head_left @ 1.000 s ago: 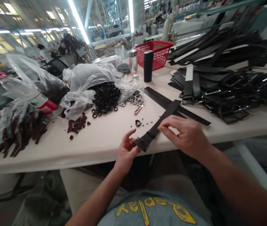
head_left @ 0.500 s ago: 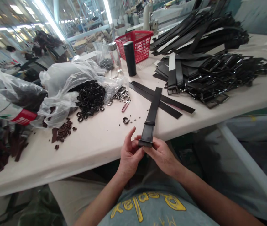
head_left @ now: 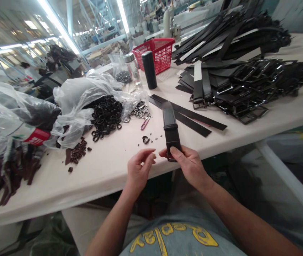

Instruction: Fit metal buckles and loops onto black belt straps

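A black leather belt (head_left: 171,119) with a dark buckle (head_left: 172,159) at its near end is in my right hand (head_left: 190,163). The thumb presses on the strap just above the buckle, and a black keeper loop goes around the strap farther up. My left hand (head_left: 138,167) is off the belt, to its left, with thumb and forefinger apart and nothing visible between them. Beyond it on the table lie a loose black loop (head_left: 145,139) and several tiny dark bits. Two flat black straps (head_left: 194,122) lie behind the belt.
At right, buckled belts (head_left: 237,85) and long straps (head_left: 221,32) are heaped. Black loops (head_left: 106,115), metal fittings (head_left: 141,109), a pink-handled tool (head_left: 145,123), brown loops (head_left: 79,151) and plastic bags (head_left: 79,92) sit left. Behind stand a black flask (head_left: 149,71), glass bottle (head_left: 132,69) and red basket (head_left: 162,57).
My left hand has let go of the belt's buckle end and moved left. The belt has been turned and raised in my right hand, its far end now nearer.
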